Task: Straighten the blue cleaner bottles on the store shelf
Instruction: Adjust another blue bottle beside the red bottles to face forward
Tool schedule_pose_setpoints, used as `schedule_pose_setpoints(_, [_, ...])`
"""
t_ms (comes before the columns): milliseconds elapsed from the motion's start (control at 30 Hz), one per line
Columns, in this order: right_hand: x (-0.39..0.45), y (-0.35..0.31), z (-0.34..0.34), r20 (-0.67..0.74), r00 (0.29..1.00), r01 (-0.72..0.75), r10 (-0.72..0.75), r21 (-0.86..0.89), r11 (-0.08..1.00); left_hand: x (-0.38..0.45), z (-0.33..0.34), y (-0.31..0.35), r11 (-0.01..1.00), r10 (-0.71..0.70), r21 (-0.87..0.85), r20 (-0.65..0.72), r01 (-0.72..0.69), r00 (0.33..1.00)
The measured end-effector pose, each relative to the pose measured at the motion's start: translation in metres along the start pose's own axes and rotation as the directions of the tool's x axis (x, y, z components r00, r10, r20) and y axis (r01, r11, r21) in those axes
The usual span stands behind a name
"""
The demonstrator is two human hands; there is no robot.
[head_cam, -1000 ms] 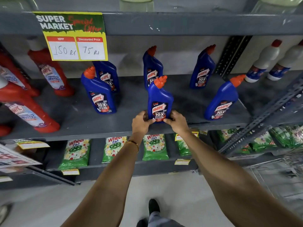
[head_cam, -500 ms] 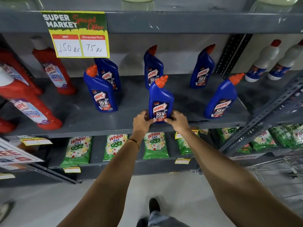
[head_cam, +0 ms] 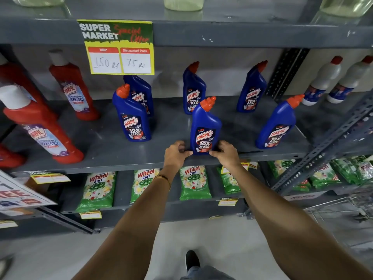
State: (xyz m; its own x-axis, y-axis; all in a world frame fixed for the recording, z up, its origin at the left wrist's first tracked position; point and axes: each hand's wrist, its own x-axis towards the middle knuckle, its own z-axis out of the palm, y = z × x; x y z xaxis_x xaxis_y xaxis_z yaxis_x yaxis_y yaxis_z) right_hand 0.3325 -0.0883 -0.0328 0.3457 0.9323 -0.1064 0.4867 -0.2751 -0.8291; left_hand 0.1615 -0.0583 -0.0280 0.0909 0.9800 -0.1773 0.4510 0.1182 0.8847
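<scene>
Far L on the grey shelf (head_cam: 105,146): red cleaner bottles w/ white caps, nearest one (head_cam: 43,128) leaning right. Above, a yellow price sign (head_cam: 119,47) reads 150 / 75. Next come the blue bottles. Front-left bottle (head_cam: 132,116) stands upright w/ another blue bottle (head_cam: 141,91) just behind it, partly hidden by the sign.

Your left hand (head_cam: 175,155) sits at the lower-left corner of the front-center bottle (head_cam: 204,130), fingers (head_cam: 186,152) curled, touching its base. Your right hand (head_cam: 227,153) mirrors it at the lower-right corner, so both hands are grasping that bottle btwn them. It stands near the shelf's front edge, label facing you, orange cap angled right.

Behind it, 2 blue bottles at the back: one (head_cam: 193,91) center, one (head_cam: 252,89) further right. Front-right bottle (head_cam: 276,126) leans right, well apart from your hands. Far R: white bottles (head_cam: 323,81) w/ red caps. Green detergent packs (head_cam: 193,182) on the shelf below.
</scene>
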Motion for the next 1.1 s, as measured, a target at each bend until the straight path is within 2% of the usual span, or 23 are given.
schedule_pose_setpoints(100, [-0.011, -0.006, 0.013, -0.163, 0.985, -0.061, 0.062, 0.009, 0.998, 0.000, -0.021, -0.010, 1.000, 0.000, -0.009, -0.012, 0.000, 1.000])
schedule_pose_setpoints(233, [-0.034, -0.021, 0.043, -0.324, 0.926, -0.173, 0.194, 0.091, 0.981, -0.002, -0.064, -0.030, 0.999, 0.027, 0.026, -0.041, -0.026, 0.999])
schedule_pose_setpoints(367, [-0.056, -0.043, 0.079, -0.395, 0.864, -0.265, 0.313, 0.172, 0.949, -0.005, -0.108, -0.052, 0.998, 0.051, 0.049, -0.085, -0.047, 0.995])
schedule_pose_setpoints(467, [-0.067, -0.061, 0.106, -0.362, 0.876, -0.283, 0.319, 0.150, 0.947, -0.004, -0.134, -0.065, 0.998, 0.029, 0.061, -0.114, -0.023, 0.993])
schedule_pose_setpoints(600, [-0.068, -0.086, 0.140, -0.261, 0.930, -0.237, 0.260, 0.115, 0.965, 0.000, -0.158, -0.073, 0.996, 0.016, 0.091, -0.113, -0.006, 0.994])
schedule_pose_setpoints(833, [-0.034, -0.121, 0.179, -0.085, 0.981, -0.163, 0.175, 0.129, 0.978, 0.026, -0.187, -0.074, 0.998, -0.025, 0.052, -0.148, 0.033, 0.989])
schedule_pose_setpoints(1100, [0.010, -0.133, 0.194, 0.099, 0.995, -0.040, 0.025, 0.149, 0.988, 0.060, -0.192, -0.070, 1.000, -0.016, 0.020, -0.058, 0.017, 0.998])
